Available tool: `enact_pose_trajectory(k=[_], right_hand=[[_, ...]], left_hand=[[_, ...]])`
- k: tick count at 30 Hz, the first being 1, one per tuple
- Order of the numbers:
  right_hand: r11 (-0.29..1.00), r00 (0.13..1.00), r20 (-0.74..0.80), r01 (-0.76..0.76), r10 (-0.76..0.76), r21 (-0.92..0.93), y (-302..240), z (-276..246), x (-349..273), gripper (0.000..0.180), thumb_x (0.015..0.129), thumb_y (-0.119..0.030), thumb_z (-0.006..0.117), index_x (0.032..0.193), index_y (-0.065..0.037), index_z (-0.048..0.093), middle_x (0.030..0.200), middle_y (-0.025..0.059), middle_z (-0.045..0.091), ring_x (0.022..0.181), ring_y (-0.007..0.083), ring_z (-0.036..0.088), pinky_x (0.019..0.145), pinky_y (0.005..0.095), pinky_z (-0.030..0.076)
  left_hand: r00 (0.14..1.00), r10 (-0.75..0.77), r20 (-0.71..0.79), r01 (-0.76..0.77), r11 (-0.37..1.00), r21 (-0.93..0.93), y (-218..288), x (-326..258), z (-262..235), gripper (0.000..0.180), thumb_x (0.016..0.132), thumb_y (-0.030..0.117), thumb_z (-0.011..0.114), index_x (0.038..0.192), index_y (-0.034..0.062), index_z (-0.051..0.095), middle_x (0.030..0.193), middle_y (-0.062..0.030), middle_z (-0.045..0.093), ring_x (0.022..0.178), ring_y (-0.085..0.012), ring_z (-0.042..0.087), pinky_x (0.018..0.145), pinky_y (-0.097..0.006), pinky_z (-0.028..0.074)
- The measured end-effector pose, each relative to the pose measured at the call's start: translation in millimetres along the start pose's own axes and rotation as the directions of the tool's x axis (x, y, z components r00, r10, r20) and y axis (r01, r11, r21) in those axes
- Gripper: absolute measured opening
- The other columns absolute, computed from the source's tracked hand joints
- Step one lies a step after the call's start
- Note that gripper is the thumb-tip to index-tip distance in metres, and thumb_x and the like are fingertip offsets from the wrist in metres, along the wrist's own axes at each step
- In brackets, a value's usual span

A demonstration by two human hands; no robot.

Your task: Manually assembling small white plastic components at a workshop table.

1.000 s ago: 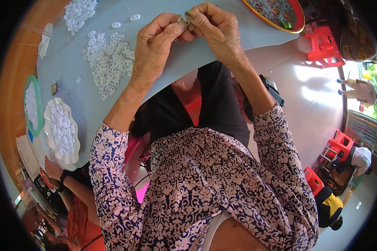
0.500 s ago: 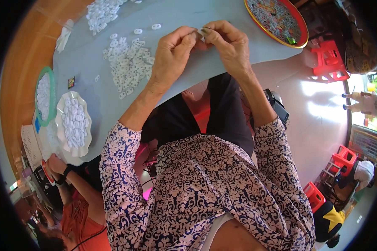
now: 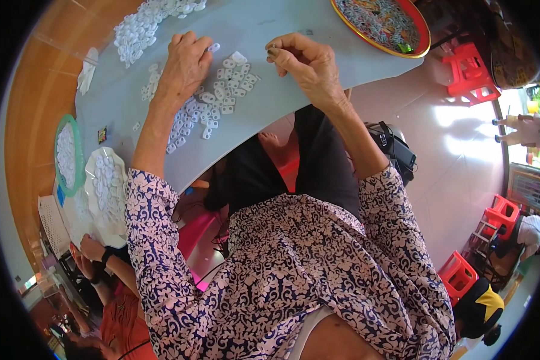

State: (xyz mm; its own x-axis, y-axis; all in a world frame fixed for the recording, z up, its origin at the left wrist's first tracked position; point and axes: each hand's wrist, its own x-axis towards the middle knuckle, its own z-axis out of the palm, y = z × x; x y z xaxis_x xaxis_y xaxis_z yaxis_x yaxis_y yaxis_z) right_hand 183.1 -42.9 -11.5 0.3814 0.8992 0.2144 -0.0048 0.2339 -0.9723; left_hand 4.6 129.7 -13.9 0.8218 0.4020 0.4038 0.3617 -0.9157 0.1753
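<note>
My left hand is over the table with its fingers curled down and closed; its fingertips are hidden, so what they hold cannot be made out. Close beside its thumb is a small white oval plastic piece. Under and right of this hand spreads a loose pile of small white plastic pieces, each with dark holes or spots. Farther right, my right hand is raised with thumb and forefinger pinched together. Something tiny may be between those fingertips, too small to name.
A red-rimmed round tray of small metallic parts sits at the far right. Another white heap lies far left. A scalloped white dish and a green basket hold more. A co-worker's hands are at lower left.
My hands were together, fingertips meeting over a small white piece; now they are apart. The left has moved left over the pile, and the view has shifted slightly.
</note>
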Motion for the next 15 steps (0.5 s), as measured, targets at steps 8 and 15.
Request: enact_pose_trajectory(k=[8, 15], right_hand=[[1.0, 1.0, 0.008, 0.019, -0.019, -0.012, 1, -2, 0, 0.017, 0.088, -0.011, 0.062, 0.094, 0.004, 0.064, 0.077, 0.0035, 0.064, 0.063, 0.0068, 0.053, 0.059, 0.0212, 0.046], [0.998, 1.0, 0.008, 0.014, -0.014, -0.06, 2, 0, 1, 0.017, 0.087, -0.013, 0.063, 0.093, 0.003, 0.064, 0.074, 0.0032, 0.064, 0.062, 0.0064, 0.053, 0.058, 0.021, 0.046]], left_hand=[[0.994, -0.055, -0.094, 0.038, 0.984, -0.175, 15, 4, 2, 0.002, 0.082, 0.004, 0.052, 0.083, 0.0027, 0.053, 0.078, -0.0128, 0.052, 0.079, -0.0313, 0.047, 0.076, -0.04, 0.04], [0.985, -0.026, -0.171, -0.011, 0.977, -0.213, 20, 33, 6, 0.005, 0.082, 0.005, 0.051, 0.085, 0.0026, 0.055, 0.079, -0.0128, 0.056, 0.079, -0.0303, 0.051, 0.078, -0.039, 0.04]])
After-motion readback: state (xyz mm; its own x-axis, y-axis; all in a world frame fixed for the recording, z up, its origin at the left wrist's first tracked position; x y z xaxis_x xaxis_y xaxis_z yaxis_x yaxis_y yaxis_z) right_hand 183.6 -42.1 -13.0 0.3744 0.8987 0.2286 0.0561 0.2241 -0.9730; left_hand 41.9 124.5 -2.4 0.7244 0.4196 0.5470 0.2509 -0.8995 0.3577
